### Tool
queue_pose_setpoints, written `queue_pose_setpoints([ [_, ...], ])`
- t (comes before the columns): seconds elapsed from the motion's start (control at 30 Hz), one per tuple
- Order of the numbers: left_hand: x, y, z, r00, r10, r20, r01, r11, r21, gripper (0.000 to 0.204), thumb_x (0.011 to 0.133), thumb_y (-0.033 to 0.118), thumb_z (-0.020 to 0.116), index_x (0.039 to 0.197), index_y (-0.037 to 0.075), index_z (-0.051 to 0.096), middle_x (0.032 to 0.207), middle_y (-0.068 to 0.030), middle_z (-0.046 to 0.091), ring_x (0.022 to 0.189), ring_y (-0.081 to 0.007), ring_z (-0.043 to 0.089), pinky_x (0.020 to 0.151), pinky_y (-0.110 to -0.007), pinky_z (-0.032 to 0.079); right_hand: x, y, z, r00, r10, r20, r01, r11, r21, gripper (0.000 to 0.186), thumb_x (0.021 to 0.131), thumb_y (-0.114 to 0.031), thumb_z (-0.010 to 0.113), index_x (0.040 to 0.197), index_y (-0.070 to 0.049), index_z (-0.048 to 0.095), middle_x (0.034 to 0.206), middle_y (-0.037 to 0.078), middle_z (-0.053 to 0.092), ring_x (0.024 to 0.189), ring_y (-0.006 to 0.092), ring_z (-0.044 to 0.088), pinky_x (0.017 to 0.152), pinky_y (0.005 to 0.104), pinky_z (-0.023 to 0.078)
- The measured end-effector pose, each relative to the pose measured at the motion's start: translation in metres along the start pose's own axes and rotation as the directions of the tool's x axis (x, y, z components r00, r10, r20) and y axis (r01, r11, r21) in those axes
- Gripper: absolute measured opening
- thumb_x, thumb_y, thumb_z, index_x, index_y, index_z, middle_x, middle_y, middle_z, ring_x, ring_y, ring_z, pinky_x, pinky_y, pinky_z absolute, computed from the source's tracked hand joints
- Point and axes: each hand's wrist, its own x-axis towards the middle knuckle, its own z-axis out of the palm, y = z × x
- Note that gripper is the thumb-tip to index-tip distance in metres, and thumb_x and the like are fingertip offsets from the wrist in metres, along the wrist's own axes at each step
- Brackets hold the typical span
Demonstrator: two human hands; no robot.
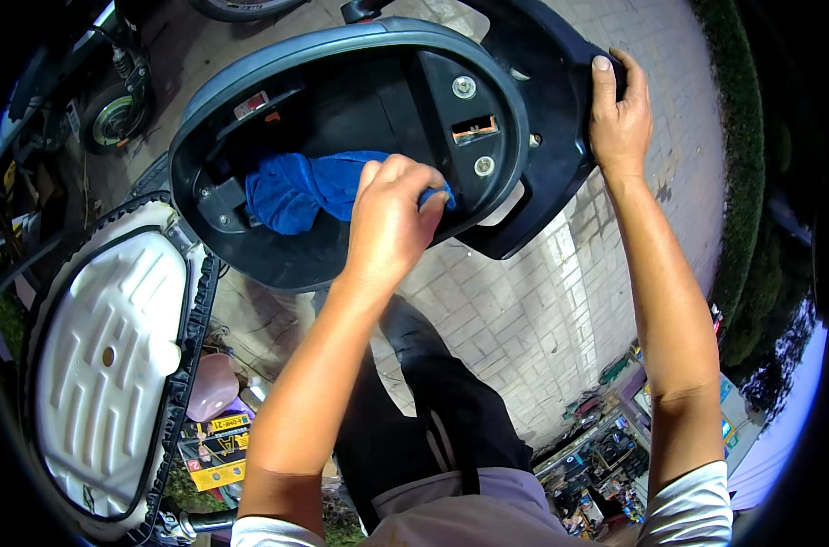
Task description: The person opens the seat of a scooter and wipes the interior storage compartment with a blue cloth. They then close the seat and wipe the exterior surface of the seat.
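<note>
A scooter's under-seat storage bin (360, 77) stands open in front of me, black inside with a grey rim. My left hand (396, 210) is closed around one end of a blue cloth (291, 191), whose bunched rest lies in the bin. My right hand (622, 114) grips the black rear grab rail (560, 155), thumb on top and fingers round its outer side. Between bin and rail, the rim's right end holds two round metal fittings and a latch slot (474, 129). To the left, the tipped-up seat (113, 365) shows its white ribbed underside.
Another two-wheeler's wheel (113, 118) stands at the far left. Below the seat are a pink container (214, 387) and a yellow-black box (216, 451). Shelves of small parts (606, 465) are at the lower right. Paving (542, 301) runs under the scooter, with a hedge (742, 164) along the right.
</note>
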Motion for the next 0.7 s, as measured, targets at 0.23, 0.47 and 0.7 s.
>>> queue_pose_setpoints([
  [0.23, -0.006, 0.002, 0.011, 0.995, -0.085, -0.060, 0.087, 0.996, 0.034, 0.015, 0.068, 0.000, 0.069, 0.081, 0.005, 0.064, 0.081, -0.0050, 0.056, 0.082, -0.0229, 0.051, 0.074, -0.030, 0.040, 0.001, 0.005, 0.001, 1.000, -0.009, 0.000, 0.009, 1.000, 0.000, 0.054, 0.088, -0.052, 0.049, 0.118, -0.007, 0.057, 0.116, 0.017, 0.059, 0.109, 0.0333, 0.056, 0.094, 0.0397, 0.042],
  [0.47, -0.014, -0.064, -0.044, 0.927, -0.169, 0.334, 0.233, 0.959, -0.161, 0.016, 0.080, 0.015, 0.066, 0.090, 0.004, 0.064, 0.087, -0.0099, 0.058, 0.084, -0.0239, 0.057, 0.077, -0.031, 0.045, 0.000, 0.012, 0.002, 1.000, -0.008, 0.003, 0.008, 1.000, 0.011, 0.057, 0.087, -0.055, 0.049, 0.120, -0.009, 0.056, 0.117, 0.017, 0.059, 0.110, 0.0333, 0.056, 0.094, 0.0404, 0.043],
  [0.7, -0.027, -0.040, -0.040, 0.962, -0.133, 0.239, 0.174, 0.972, -0.158, 0.008, 0.080, 0.008, 0.065, 0.082, 0.001, 0.062, 0.083, -0.0104, 0.060, 0.079, -0.0271, 0.058, 0.075, -0.032, 0.045, 0.001, 0.007, 0.002, 1.000, -0.022, -0.006, 0.022, 1.000, 0.008, 0.054, 0.087, -0.052, 0.050, 0.119, -0.008, 0.057, 0.116, 0.017, 0.059, 0.109, 0.0334, 0.056, 0.094, 0.0397, 0.043],
])
